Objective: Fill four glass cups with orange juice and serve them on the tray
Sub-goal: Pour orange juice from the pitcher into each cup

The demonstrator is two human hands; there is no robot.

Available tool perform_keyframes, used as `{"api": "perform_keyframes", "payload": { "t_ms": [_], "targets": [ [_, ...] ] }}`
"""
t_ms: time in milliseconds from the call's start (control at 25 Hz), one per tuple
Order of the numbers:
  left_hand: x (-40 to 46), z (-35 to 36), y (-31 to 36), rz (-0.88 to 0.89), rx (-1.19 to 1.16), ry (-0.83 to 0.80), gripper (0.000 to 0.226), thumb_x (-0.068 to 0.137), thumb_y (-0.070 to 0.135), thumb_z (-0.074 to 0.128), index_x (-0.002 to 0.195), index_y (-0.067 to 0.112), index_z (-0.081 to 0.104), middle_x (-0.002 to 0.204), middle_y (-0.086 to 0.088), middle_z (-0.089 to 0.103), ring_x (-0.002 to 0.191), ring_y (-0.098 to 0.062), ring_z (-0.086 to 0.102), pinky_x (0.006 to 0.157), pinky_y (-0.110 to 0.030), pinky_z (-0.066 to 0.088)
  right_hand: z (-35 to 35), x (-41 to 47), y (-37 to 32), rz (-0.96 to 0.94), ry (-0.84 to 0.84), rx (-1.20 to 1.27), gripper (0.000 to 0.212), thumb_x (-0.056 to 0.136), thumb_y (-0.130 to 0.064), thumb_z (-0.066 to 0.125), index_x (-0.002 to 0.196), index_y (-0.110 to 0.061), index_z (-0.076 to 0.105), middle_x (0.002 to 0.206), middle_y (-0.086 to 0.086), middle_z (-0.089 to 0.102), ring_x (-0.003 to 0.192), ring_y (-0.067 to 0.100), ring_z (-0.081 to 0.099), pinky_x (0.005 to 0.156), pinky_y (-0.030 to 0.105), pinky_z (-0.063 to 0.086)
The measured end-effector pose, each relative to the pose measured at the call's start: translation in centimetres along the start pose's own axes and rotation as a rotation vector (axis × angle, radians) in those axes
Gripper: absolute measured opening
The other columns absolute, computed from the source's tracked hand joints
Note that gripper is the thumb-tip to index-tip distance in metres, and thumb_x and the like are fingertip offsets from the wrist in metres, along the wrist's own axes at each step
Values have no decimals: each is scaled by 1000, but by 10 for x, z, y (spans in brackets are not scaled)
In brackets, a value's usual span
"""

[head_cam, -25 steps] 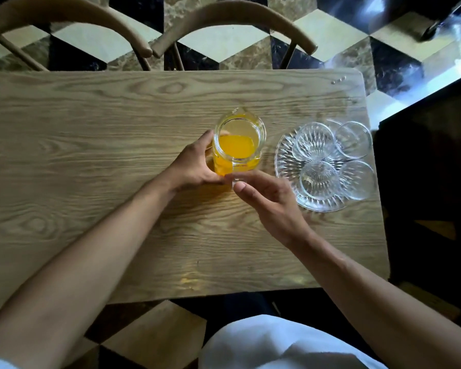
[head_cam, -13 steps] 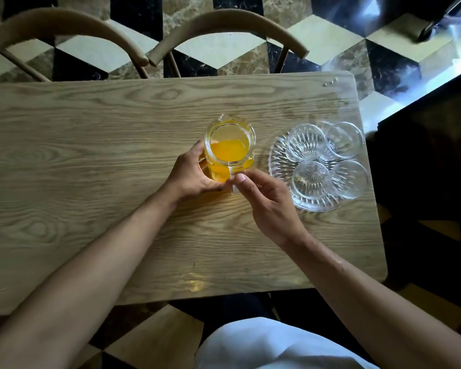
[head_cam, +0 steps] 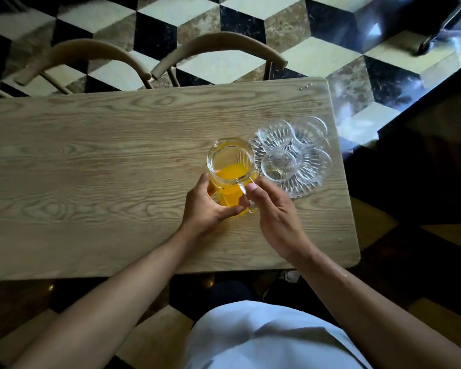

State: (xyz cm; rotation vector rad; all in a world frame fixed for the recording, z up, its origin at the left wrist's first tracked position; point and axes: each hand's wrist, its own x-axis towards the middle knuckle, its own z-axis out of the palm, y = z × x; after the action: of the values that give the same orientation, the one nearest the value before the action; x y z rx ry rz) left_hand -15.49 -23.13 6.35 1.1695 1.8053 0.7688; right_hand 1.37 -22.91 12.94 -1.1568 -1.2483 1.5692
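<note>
Wearing a pale white or light grey garment [head_cam: 264, 339], loosely creased, filling the bottom middle of the view. Showing both forearms bare from elbow to wrist, with no sleeve reaching them. Wearing nothing on the left hand [head_cam: 205, 206] or the right hand [head_cam: 274, 211]: no rings, watch or bands visible. Showing dark clothing [head_cam: 229, 291] just above the pale cloth, details unclear.

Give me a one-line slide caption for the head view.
Both hands, left and right, grip a glass jug of orange juice beside four empty cups on a glass tray.
</note>
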Motion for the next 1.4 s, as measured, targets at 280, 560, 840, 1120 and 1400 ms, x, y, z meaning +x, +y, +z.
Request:
{"api": "perform_keyframes", "payload": {
  "t_ms": [280,560,840,1120,1400],
  "targets": [
    [-77,92,29,-5,-56,30,81,54,40,105,122,24,63,106,8,78,97,1,72,81,-14,54,-85,-63,-6,30,30,59,55,90,-46,53,89,8,53,75,-1,52,74,11,49,67,26,38],
    [-108,165,60,25,-88,-18,85,53,52,101,123,25,62,111,8,77,105,-2,72,87,-16,54,-159,-97,-21,20,83,7,60,89,-48,52,92,13,51,80,7,48,78,15,47,76,35,37],
    [-95,196,75,63,-84,-185,91,62,42,101,138,24,55,132,2,68,121,-11,64,87,-4,44,-205,-93,-29,-33,171,-84,31,96,-37,53,74,-15,51,66,-11,46,62,1,43,61,14,38],
    [-59,234,83,8,-187,-258,92,54,57,98,130,26,57,127,5,70,118,-8,67,101,-24,54,-222,-67,-22,16,286,-219,33,99,-34,51,72,-15,53,64,-13,52,63,0,49,60,15,39],
    [-36,258,78,-94,-289,-352,74,63,46,99,125,23,64,113,6,78,103,-4,74,89,-23,60,-228,-37,-24,88,278,-387,31,102,-34,52,74,-22,57,66,-19,59,68,-1,54,68,23,43]
  ]
}}
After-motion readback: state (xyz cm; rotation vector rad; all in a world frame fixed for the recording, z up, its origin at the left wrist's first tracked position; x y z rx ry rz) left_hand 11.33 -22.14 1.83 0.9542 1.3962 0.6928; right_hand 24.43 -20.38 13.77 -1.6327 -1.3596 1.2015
